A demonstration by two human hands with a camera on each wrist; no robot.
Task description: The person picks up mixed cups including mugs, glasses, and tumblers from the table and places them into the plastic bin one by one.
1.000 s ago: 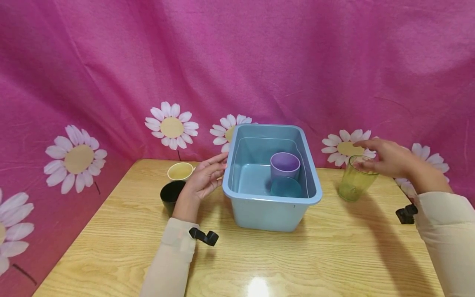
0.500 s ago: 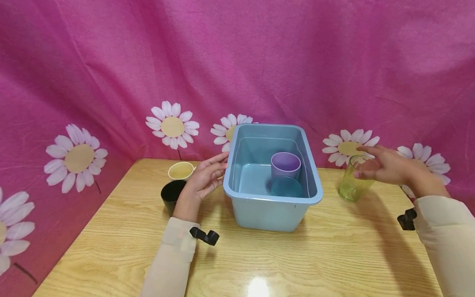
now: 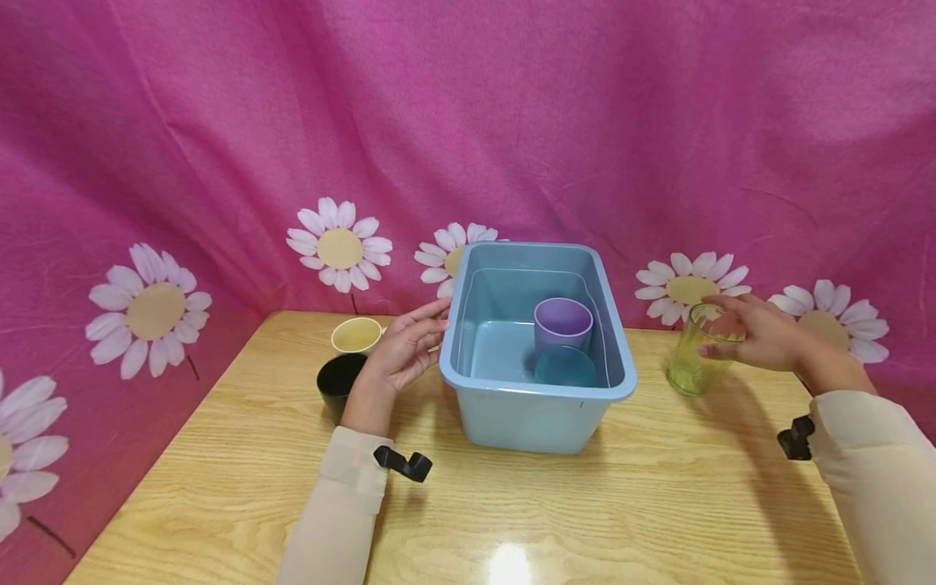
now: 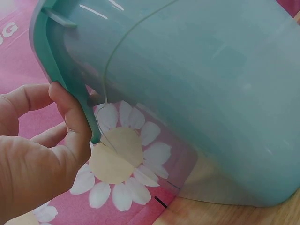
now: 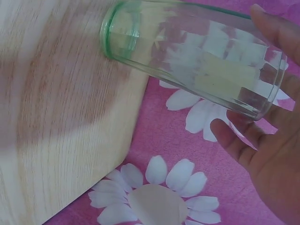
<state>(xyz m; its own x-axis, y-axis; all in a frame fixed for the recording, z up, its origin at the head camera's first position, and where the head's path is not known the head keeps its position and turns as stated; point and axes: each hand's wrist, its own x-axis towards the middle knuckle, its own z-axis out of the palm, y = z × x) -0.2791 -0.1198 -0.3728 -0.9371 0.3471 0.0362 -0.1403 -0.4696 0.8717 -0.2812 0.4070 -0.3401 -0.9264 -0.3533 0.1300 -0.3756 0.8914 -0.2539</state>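
The green glass (image 3: 690, 357) stands near the counter's (image 3: 658, 504) far right corner, the right hand (image 3: 775, 335) curved about its mouth; whether it grips cannot be told. Opposed, even thumb-and-finger pressure should serve best. The left hand (image 3: 398, 353) pinches the blue bin's (image 3: 526, 418) rim. Versus earlier, the right hand sits closer round the glass.
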